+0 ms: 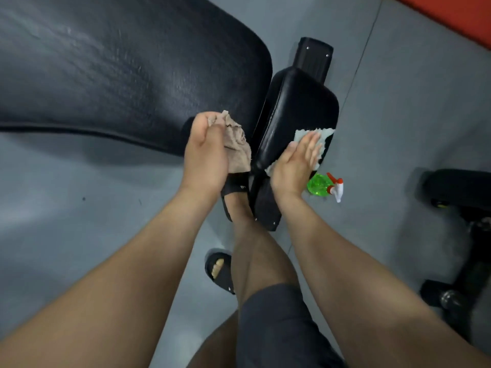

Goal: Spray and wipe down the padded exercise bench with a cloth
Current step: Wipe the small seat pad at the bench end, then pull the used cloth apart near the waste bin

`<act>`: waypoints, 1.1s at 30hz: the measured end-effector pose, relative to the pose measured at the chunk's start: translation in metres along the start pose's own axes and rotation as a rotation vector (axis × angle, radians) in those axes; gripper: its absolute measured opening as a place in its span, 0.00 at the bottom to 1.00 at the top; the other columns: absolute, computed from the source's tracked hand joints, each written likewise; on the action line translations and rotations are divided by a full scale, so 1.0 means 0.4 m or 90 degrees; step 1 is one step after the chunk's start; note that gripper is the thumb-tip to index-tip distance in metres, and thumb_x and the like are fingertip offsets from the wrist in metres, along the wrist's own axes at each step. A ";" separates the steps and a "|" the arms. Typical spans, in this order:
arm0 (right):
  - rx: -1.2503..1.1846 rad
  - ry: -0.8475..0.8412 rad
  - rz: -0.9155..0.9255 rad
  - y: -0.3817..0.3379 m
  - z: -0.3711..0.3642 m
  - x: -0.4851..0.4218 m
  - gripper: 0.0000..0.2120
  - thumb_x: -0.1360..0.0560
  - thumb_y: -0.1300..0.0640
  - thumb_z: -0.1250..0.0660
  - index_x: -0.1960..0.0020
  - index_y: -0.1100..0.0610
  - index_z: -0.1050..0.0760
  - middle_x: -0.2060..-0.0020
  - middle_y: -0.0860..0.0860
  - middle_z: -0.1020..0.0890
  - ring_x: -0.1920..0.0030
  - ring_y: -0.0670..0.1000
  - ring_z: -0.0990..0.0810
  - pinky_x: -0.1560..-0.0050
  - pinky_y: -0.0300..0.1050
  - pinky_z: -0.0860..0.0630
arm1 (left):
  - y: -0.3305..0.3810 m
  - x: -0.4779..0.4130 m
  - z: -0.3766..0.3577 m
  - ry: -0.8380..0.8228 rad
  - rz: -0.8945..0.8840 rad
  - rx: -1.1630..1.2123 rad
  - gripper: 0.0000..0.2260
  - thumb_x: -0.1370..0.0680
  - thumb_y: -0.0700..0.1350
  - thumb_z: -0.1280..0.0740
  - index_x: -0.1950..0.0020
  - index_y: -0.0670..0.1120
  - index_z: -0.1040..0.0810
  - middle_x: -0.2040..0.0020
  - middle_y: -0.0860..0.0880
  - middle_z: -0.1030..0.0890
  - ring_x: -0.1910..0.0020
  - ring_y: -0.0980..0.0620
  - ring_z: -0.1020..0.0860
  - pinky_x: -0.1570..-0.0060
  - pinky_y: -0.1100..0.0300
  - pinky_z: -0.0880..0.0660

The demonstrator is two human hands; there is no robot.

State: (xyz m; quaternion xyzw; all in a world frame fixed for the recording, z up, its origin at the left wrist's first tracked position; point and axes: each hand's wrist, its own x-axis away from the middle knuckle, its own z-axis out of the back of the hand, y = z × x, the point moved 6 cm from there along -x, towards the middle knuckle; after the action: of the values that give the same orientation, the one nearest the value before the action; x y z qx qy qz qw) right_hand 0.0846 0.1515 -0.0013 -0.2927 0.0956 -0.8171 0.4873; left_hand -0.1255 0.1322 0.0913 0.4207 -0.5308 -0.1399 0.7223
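The black padded bench has a long back pad [111, 75] on the left and a smaller seat pad [297, 107] to its right. My left hand [206, 155] grips a crumpled tan cloth [237, 147] at the near corner of the long pad. My right hand [297, 163] lies flat with straight fingers on a pale grey cloth [322, 135], pressing it onto the near end of the seat pad. A green spray bottle [318, 184] with a red and white trigger [337, 188] lies on the floor just right of my right wrist.
The floor [79, 203] is grey. My feet in black slides [221, 269] stand beside the bench's black base foot [267, 211]. Another black base plate [314, 58] lies beyond the seat pad. Dark gym equipment [457, 208] stands at the right; an orange strip [451, 17] runs top right.
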 end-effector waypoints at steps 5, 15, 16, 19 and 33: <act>-0.058 -0.121 0.029 -0.096 0.011 0.153 0.24 0.13 0.54 0.51 0.18 0.59 0.43 0.19 0.54 0.43 0.19 0.51 0.48 0.23 0.36 0.55 | 0.012 0.114 0.172 0.107 0.039 0.022 0.08 0.18 0.44 0.41 0.53 0.53 0.25 0.58 0.57 0.18 0.56 0.56 0.19 0.53 0.58 0.23; -0.030 -0.455 0.209 -0.525 0.258 0.499 0.09 0.17 0.57 0.39 0.52 0.52 0.22 0.60 0.42 0.20 0.60 0.38 0.24 0.55 0.38 0.28 | 0.185 0.427 0.496 0.277 0.121 0.105 0.08 0.19 0.48 0.32 0.50 0.44 0.24 0.57 0.48 0.19 0.61 0.53 0.22 0.58 0.58 0.24; -0.030 -0.489 0.219 -0.573 0.269 0.541 0.09 0.17 0.57 0.38 0.54 0.52 0.22 0.62 0.42 0.21 0.62 0.39 0.25 0.58 0.37 0.28 | 0.207 0.459 0.529 0.293 0.131 0.131 0.09 0.18 0.47 0.32 0.50 0.42 0.24 0.57 0.48 0.18 0.61 0.52 0.22 0.62 0.61 0.24; -0.063 -0.567 0.226 -0.727 0.300 0.660 0.09 0.17 0.58 0.37 0.54 0.58 0.22 0.63 0.47 0.22 0.67 0.41 0.28 0.67 0.30 0.30 | 0.278 0.544 0.637 0.338 0.140 0.192 0.10 0.21 0.48 0.32 0.53 0.41 0.24 0.61 0.47 0.16 0.63 0.49 0.20 0.62 0.56 0.24; 0.088 -0.803 0.564 -1.350 0.397 1.129 0.11 0.20 0.53 0.32 0.55 0.61 0.24 0.67 0.45 0.21 0.66 0.42 0.23 0.60 0.38 0.26 | 0.638 0.964 1.069 0.617 0.065 0.300 0.04 0.18 0.40 0.34 0.49 0.41 0.20 0.61 0.53 0.16 0.64 0.57 0.18 0.62 0.67 0.23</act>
State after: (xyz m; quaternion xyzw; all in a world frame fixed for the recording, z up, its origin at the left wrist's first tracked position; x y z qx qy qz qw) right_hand -0.3842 0.0607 0.5396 -0.6059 -0.1432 -0.2287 0.7484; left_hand -0.4130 -0.1595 0.5697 0.5613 -0.1732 0.2282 0.7764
